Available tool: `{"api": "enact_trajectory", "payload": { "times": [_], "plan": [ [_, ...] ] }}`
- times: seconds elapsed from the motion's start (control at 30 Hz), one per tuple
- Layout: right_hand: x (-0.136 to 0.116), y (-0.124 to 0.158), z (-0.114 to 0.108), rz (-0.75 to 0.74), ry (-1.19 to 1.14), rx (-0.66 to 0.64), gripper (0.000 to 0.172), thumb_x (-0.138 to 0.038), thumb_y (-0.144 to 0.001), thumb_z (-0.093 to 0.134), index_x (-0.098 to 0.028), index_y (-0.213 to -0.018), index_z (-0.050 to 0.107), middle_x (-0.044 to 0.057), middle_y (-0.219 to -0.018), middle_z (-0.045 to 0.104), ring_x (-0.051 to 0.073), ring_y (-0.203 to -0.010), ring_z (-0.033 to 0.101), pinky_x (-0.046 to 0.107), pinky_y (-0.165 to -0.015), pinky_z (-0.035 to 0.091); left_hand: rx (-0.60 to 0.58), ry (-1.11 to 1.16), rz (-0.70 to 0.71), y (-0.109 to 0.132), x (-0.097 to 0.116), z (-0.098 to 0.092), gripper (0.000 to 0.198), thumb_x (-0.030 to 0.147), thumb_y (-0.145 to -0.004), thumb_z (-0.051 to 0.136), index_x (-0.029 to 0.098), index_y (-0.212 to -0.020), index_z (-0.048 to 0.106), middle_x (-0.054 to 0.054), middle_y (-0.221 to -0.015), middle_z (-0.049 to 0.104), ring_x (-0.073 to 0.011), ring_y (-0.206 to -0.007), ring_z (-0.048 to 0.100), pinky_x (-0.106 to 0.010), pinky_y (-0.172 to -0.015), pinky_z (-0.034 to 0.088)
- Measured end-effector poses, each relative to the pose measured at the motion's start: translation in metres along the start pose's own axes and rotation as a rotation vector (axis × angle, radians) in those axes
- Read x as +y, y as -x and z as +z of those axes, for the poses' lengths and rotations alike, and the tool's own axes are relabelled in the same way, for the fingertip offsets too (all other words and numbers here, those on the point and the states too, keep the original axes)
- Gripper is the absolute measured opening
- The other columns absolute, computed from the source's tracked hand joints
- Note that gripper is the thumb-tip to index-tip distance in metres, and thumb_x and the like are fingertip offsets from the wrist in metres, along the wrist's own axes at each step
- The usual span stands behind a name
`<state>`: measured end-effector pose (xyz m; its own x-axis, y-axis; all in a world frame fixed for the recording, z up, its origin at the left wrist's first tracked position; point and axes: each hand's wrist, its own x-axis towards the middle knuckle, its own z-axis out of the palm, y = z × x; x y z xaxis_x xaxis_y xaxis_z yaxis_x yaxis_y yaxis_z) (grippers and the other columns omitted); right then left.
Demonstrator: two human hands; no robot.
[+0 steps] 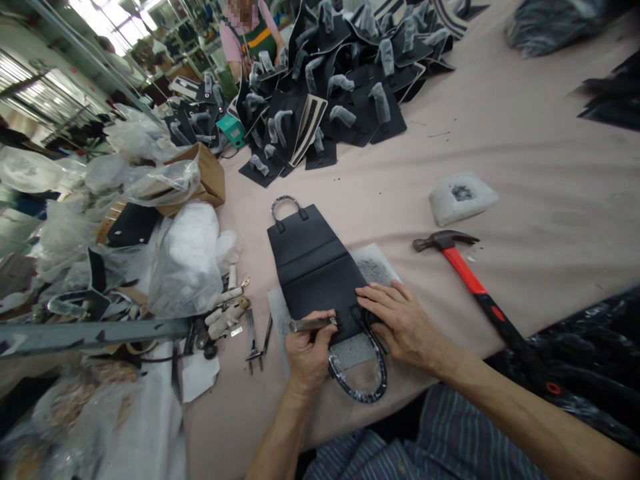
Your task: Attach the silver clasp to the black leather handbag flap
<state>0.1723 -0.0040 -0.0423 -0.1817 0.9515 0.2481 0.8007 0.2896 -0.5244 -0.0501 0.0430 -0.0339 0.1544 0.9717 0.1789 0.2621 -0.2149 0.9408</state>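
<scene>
A black bag panel (323,267) lies flat in front of me, its near part on a pale speckled board (373,263). One wrapped handle (286,199) is at its far end and another (367,398) curves toward me. My left hand (310,353) pinches a metal punch tool (311,325), its tip at the panel near the handle's base. My right hand (397,320) rests on the panel's right edge with its fingers spread. To the right lies a claw hammer (465,270) with a red and black grip.
A white block (461,198) sits beyond the hammer. Many black panels (350,87) are heaped at the back, near a person (253,33) in an apron. Plastic bags (185,260), a cardboard box (213,175) and small tools (253,340) are at the left.
</scene>
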Motion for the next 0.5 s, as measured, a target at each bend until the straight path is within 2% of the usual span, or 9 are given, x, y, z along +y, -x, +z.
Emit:
{"api": "enact_trajectory", "payload": {
  "times": [0.2,0.5],
  "plan": [
    [0.0001,0.0010,0.0007,-0.010,0.008,0.005,0.051,-0.011,-0.087,0.050,-0.021,-0.137,0.056,0.007,-0.148,0.055,0.030,-0.139,0.046,0.059,-0.118,0.026,0.023,0.074,-0.068,0.0017,-0.0003,-0.0026,0.017,0.027,-0.086,0.072,0.016,-0.099,0.073,-0.008,-0.097,0.079,-0.0212,-0.089,0.076,-0.034,-0.085,0.063],
    [-0.0011,0.0010,0.0002,0.015,-0.010,-0.007,0.052,-0.011,-0.087,0.051,-0.022,-0.137,0.056,0.007,-0.149,0.054,0.029,-0.139,0.046,0.060,-0.119,0.026,-0.009,0.036,-0.034,0.0006,-0.0046,0.0007,0.018,0.029,-0.085,0.073,0.017,-0.098,0.074,-0.008,-0.098,0.079,-0.0221,-0.091,0.076,-0.038,-0.091,0.061]
  ]
}}
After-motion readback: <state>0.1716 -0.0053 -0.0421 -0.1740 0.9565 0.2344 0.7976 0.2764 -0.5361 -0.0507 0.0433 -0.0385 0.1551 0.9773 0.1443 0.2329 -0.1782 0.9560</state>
